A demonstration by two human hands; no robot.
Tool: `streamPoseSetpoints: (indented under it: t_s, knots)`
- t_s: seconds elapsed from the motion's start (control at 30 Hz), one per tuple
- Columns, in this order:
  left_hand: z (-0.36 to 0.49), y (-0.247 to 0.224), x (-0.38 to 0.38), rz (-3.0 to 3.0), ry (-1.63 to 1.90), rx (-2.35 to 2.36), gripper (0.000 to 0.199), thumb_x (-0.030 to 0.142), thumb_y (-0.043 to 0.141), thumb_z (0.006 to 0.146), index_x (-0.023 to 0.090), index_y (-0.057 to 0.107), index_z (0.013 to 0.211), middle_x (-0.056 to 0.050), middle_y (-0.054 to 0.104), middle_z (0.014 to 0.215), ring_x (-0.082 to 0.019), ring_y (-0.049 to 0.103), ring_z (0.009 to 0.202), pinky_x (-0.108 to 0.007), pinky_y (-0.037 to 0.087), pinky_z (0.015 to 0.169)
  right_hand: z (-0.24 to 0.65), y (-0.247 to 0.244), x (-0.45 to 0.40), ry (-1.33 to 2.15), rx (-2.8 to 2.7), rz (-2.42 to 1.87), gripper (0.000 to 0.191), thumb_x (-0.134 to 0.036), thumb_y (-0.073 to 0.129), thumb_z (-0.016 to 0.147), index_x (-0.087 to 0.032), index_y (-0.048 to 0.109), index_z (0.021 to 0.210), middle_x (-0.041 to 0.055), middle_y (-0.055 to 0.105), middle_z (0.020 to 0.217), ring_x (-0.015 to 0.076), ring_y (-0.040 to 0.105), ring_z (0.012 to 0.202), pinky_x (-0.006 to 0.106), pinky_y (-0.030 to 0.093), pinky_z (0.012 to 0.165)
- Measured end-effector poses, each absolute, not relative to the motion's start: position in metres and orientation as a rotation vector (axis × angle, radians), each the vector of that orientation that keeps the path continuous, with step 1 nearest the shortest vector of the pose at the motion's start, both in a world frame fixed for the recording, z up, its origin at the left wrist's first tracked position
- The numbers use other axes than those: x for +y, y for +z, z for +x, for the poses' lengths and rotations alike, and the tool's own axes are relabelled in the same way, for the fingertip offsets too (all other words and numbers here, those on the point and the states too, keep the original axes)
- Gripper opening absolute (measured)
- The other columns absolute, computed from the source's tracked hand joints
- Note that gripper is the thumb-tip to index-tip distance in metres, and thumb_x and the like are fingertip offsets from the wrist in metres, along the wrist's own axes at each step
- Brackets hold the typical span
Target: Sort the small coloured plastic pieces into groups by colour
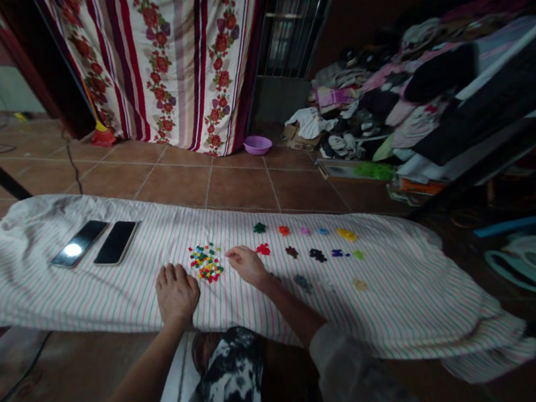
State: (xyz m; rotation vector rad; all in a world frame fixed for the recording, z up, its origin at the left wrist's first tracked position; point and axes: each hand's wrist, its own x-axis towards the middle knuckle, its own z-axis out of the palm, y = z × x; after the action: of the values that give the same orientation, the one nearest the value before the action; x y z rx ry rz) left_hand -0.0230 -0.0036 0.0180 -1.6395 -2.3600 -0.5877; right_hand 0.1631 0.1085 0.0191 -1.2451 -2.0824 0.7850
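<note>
The left hand [178, 293] lies palm down, fingers extended, on the cloth [126, 294]. Just right of it sit the mixed bits [205, 263], probably light, stiff and hard to break, best pinched by opposite sides; they lie at scattered angles, each one's long axis too small to read. Right of them, the right hand [247, 264] points left, fingertips bunched; whether they grip a bit is unclear. Sorted clusters [317, 255] lie farther right.
</note>
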Motion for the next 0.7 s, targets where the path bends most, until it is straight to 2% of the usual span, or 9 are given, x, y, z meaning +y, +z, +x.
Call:
streamPoseSetpoints:
  t_s: [0.23, 0.7]
  knots:
    - [-0.023, 0.017, -0.005, -1.644, -0.595, -2.37, 0.038, 0.027, 0.039, 0.09, 0.007, 0.061, 0.114, -0.023, 0.059, 0.126, -0.036, 0.048, 0.128, -0.049, 0.037, 0.107, 0.145, 0.004, 0.077, 0.634, -2.189, -1.371, 0.024, -0.012, 0.061, 0.082, -0.025, 0.071, 0.099, 0.0038, 0.066, 0.099, 0.0159, 0.063, 0.082, 0.027, 0.05, 0.078]
    - [-0.024, 0.017, -0.005, -1.64, -0.599, -2.367, 0.038, 0.028, 0.04, 0.089, 0.008, 0.061, 0.113, -0.023, 0.059, 0.127, -0.037, 0.048, 0.128, -0.051, 0.038, 0.104, 0.147, 0.0, 0.067, 0.549, -2.114, -1.305, 0.012, -0.016, 0.059, 0.085, -0.022, 0.065, 0.094, 0.0043, 0.066, 0.096, 0.0173, 0.063, 0.083, 0.029, 0.049, 0.083]
